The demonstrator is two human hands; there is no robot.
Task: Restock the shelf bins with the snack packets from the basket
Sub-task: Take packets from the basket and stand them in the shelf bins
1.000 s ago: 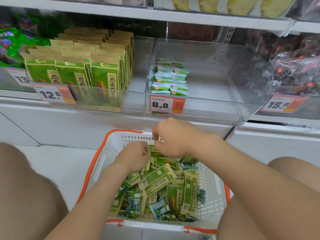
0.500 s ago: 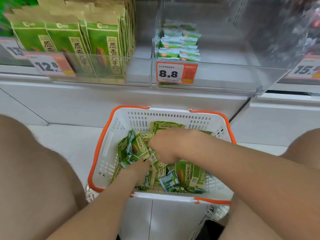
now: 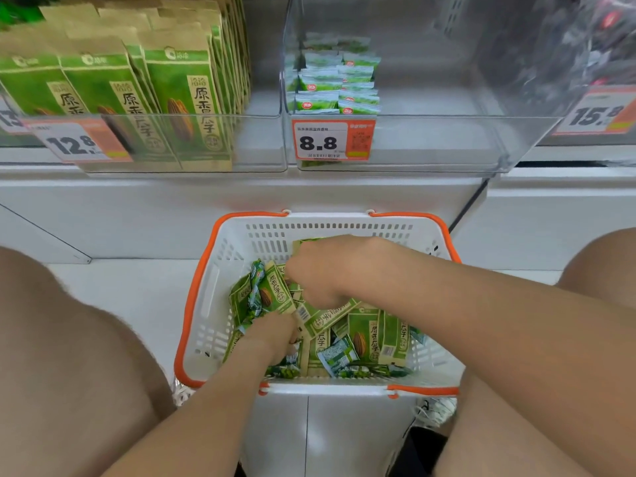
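basket [image 3: 203, 304]: white with an orange rim, it sits on the floor between the person's knees, right under the shelf, so each lift up to the bins is short.
snack packets [image 3: 364, 333]: a loose green heap in the basket, two kinds mixed, tall paper packs and small foil sachets, so they likely need sorting before they go up.
left hand [image 3: 275, 333]: pushed down into the heap at the near-left; its fingers are buried among the packets, and how far they are closed or what they hold cannot be told.
right hand [image 3: 325, 270]: knuckles up over the far side of the heap, fingers curled down into the packets as if gathering some; an actual hold is hidden under the hand.
left bin [image 3: 261, 146]: clear, nearly full of tall green packs standing upright in rows, faces forward.
middle bin [image 3: 447, 142]: clear, tagged 8.8; only a small stack of sachets [image 3: 335, 86] in its left part, the rest bare, so it probably needs the most stock.
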